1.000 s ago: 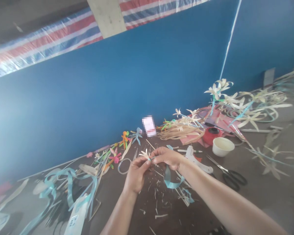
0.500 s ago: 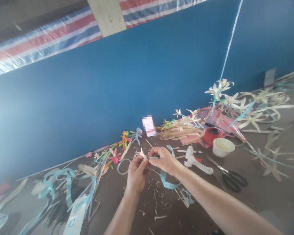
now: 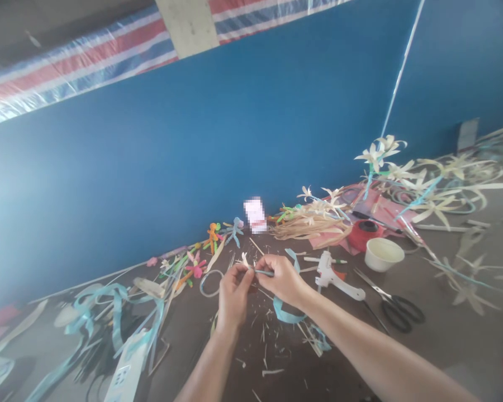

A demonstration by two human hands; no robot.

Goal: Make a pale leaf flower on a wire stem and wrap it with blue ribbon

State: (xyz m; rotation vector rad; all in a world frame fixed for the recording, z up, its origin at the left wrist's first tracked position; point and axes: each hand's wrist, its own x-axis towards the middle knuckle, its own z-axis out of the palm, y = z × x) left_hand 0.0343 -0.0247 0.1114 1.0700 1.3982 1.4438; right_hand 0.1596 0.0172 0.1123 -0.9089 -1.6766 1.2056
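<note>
Grips a small cream flower (image 3: 245,261), thin-petalled and pointed, in closed left fingers (image 3: 247,280) and a slim bluish stem (image 3: 266,273) in pinched right fingers (image 3: 270,260), above scrap-strewn brown counter (image 3: 295,365).

Centre of frame: the small flower (image 3: 245,259) was creamy white, its stem (image 3: 265,273) grey-blue. Just below centre, a curl of ribbon (image 3: 287,316) showed plain light turquoise. Right of centre, the glue gun (image 3: 327,273) was white, the bowl (image 3: 379,262) cream, the scissors (image 3: 388,297) black-handled with grey blades. The tabletop (image 3: 318,374) was dark brown, the wall (image 3: 218,151) solid blue. Upper left, the sheeting (image 3: 88,61) bore red, blue and white stripes.
</note>
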